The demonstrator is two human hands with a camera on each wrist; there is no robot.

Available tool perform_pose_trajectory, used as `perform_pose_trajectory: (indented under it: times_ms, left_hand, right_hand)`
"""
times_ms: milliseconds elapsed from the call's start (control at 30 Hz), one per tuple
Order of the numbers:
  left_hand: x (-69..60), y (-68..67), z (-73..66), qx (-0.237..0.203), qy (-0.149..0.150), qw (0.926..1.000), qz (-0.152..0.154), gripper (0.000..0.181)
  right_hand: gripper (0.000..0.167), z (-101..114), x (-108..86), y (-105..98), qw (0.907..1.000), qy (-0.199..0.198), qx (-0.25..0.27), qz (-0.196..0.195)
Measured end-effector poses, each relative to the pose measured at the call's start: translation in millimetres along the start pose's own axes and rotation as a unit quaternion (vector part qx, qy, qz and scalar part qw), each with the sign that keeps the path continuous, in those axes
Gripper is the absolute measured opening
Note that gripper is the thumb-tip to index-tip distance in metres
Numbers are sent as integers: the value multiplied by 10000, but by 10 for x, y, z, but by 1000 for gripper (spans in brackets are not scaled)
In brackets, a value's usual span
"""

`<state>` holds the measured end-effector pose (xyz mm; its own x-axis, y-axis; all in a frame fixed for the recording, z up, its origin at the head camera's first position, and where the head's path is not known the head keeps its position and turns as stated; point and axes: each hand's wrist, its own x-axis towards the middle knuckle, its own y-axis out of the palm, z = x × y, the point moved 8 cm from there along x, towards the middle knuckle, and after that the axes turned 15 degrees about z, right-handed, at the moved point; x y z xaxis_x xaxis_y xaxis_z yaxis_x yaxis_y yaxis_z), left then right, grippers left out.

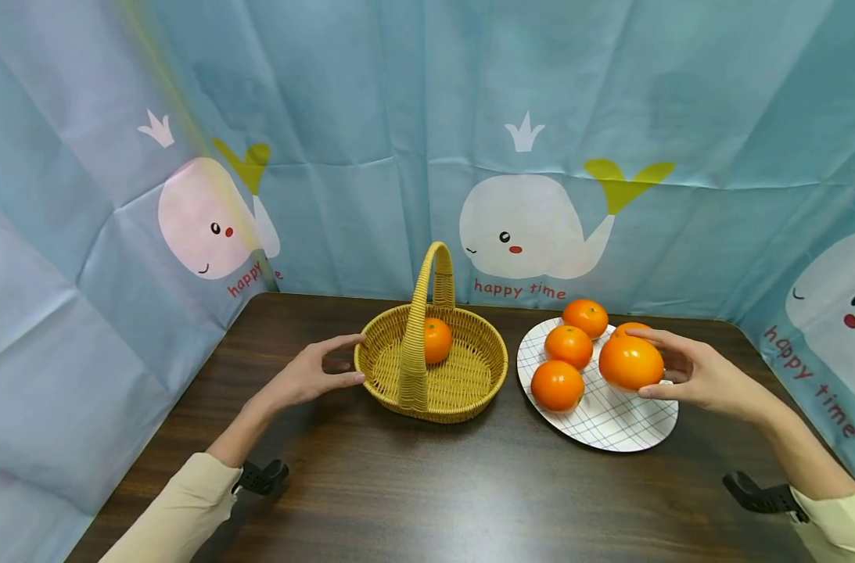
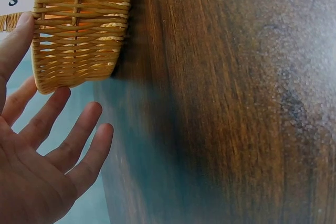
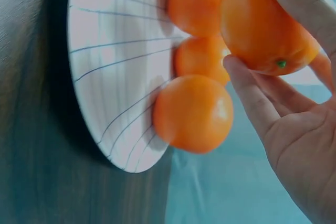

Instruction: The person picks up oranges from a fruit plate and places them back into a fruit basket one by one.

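A yellow wicker basket (image 1: pixel 469 391) with a tall handle stands mid-table, one orange (image 1: pixel 437 341) inside it. At its left rim is the left hand (image 1: pixel 307 374), fingers spread; in the left wrist view this hand (image 2: pixel 47 156) has its thumb and fingertips at the basket's edge (image 2: pixel 79 51). The right hand (image 1: pixel 705 375) pinches an orange (image 1: pixel 631 363) above the right part of a white checked plate (image 1: pixel 624 430). In the right wrist view, the held orange (image 3: pixel 268 24) sits between thumb and fingers of the right hand (image 3: pixel 299 124), above other oranges (image 3: pixel 193 114).
Several oranges lie on the plate, among them a front one (image 1: pixel 557 385), a middle one (image 1: pixel 569 346) and a back one (image 1: pixel 585 318); another is partly behind the held orange. A blue curtain (image 1: pixel 343 219) with whale prints hangs behind the dark wooden table (image 1: pixel 427 493).
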<state>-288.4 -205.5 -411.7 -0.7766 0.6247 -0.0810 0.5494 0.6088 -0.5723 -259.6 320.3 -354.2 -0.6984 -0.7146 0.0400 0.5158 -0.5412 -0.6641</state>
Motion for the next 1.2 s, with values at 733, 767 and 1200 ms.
perform_pose_trajectory:
  times_ms: [733, 767, 1200]
  left_hand:
    - [-11, 4, -31, 106, -10, 9999, 75, 68]
    - [-7, 5, -30, 98, 2, 9999, 83, 68]
    - [8, -11, -37, 76, 68, 9999, 84, 68]
  right_hand:
    - [81, 230, 287, -54, 9989, 64, 154, -446]
    - [82, 235, 308, -47, 9989, 44, 184, -429]
    - [83, 358, 575, 10, 9975, -510, 460, -151]
